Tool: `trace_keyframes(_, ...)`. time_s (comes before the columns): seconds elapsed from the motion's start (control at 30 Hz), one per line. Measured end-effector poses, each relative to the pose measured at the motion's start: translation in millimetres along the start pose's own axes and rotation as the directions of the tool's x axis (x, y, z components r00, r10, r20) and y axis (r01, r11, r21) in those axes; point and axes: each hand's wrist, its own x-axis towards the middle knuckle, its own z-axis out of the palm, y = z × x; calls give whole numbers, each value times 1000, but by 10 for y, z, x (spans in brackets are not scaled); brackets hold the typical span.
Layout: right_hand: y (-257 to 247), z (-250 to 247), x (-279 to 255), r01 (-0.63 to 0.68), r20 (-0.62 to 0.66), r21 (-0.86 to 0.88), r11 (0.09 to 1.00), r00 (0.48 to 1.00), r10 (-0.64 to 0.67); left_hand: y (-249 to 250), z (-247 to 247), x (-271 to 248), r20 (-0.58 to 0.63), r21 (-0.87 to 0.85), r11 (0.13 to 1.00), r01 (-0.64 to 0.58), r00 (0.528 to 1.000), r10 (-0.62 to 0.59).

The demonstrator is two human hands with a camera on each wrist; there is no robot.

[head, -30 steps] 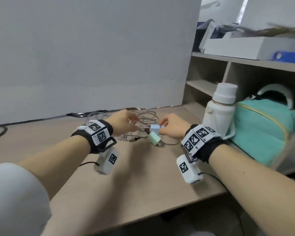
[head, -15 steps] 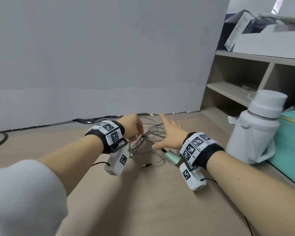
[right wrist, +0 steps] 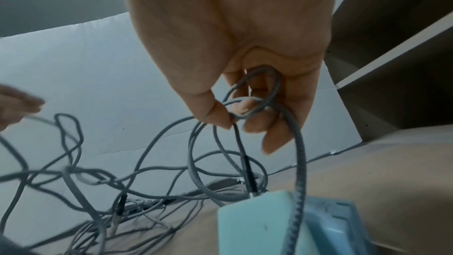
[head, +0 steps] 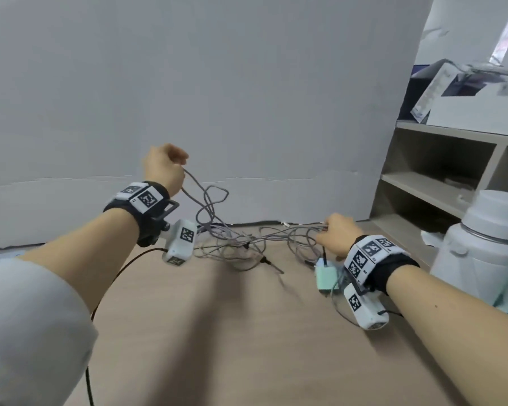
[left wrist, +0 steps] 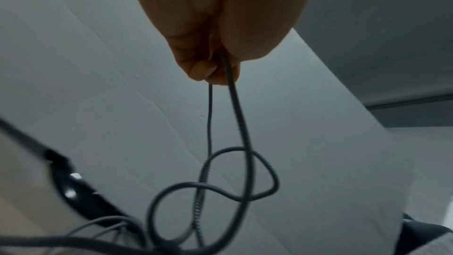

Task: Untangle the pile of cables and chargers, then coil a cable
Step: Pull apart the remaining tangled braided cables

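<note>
Fingers (head: 178,159) of the left hand (head: 163,168) pinch a grey braided cable (head: 201,197) up off the desk (head: 247,332) in the head view, while the right hand (head: 336,237) grips loops low beside the mint charger (head: 326,276); the tangle (head: 238,244) sits between them, so I'd say still untangling. Left wrist view: a doubled strand hangs from that pinch into a loose knot (left wrist: 235,174). Right wrist view: thumb and curled fingers hold several loops; next probably feed that knot open, no yanking.
</note>
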Motion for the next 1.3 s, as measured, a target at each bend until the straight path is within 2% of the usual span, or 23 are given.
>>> trace_keyframes(0.1, -12, -11, 36, -74, -50, 25, 997, 996, 75, -327, -139, -58, 5, 76, 992, 96, 995, -97)
trace_keyframes(0.17, -104, 15, 3, -88, -11, -56, 995, 996, 88, -470, -185, -139, 53, -5, 982, 189, 981, -189)
trace_keyframes(0.23, -300, 78, -34, -62, 18, -147, 987, 998, 66, -477, -220, -233, 127, -157, 957, 243, 966, -225)
trace_keyframes(0.3, -579, 158, -67, 54, 33, -91, 994, 998, -51, -349, -260, -316, 212, -290, 929, 230, 962, -171)
trace_keyframes(0.37, -907, 244, -94, 239, 53, 70, 968, 969, -243, -121, -311, -401, 294, -364, 915, 175, 953, -65)
trace_keyframes(0.43, -1245, 328, -155, 362, 78, 229, 904, 918, -388, 149, -381, -476, 348, -410, 904, 117, 937, 37)
trace_keyframes(0.5, -1528, 405, -219, 399, 90, 410, 820, 877, -472, 403, -475, -526, 388, -447, 892, 67, 913, 126)
trace_keyframes(0.57, -1709, 478, -229, 381, 65, 543, 748, 869, -490, 609, -589, -549, 420, -486, 874, 25, 884, 208)
trace_keyframes(0.63, -1795, 511, -213, 385, 28, 537, 751, 881, -471, 761, -711, -565, 422, -517, 856, -11, 866, 266)
trace_keyframes(0.7, -1818, 494, -190, 407, -14, 503, 763, 886, -463, 850, -829, -568, 397, -529, 847, -46, 869, 295)
trace_keyframes(0.77, -1776, 437, -173, 387, -43, 560, 732, 896, -441, 873, -924, -530, 337, -523, 850, -66, 900, 277)
trace_keyframes(0.87, -1690, 334, -151, 283, -54, 744, 605, 929, -367, 791, -1013, -434, 257, -563, 826, 9, 952, 164)
trace_keyframes(1.0, -1681, 201, -193, 96, -6, 949, 302, 958, -287, 616, -996, -413, 333, -694, 694, 190, 940, 75)
trace_keyframes(1.03, -1683, 179, -198, 61, 4, 971, 233, 963, -268, 566, -953, -414, 343, -679, 704, 208, 938, 54)
trace_keyframes(1.07, -1685, 167, -193, 30, 16, 983, 179, 969, -248, 512, -904, -423, 350, -624, 750, 218, 936, 19)
trace_keyframes(1.13, -1682, 165, -169, -21, 41, 995, 102, 979, -198, 375, -761, -480, 382, -375, 903, 208, 923, -55)
trace_keyframes(1.17, -1676, 173, -151, -45, 57, 997, 70, 982, -180, 273, -664, -513, 431, -202, 963, 178, 899, -76)
trace_keyframes(1.2, -1667, 189, -133, -68, 75, 997, 44, 983, -169, 153, -551, -550, 512, -28, 992, 124, 854, -92)
trace_keyframes(1.23, -1654, 206, -114, -87, 90, 996, 26, 982, -166, 50, -436, -605, 610, 117, 992, 44, 785, -107)
trace_keyframes(1.3, -1617, 251, -71, -112, 113, 994, 15, 980, -162, -140, -226, -713, 760, 248, 963, -108, 639, -124)
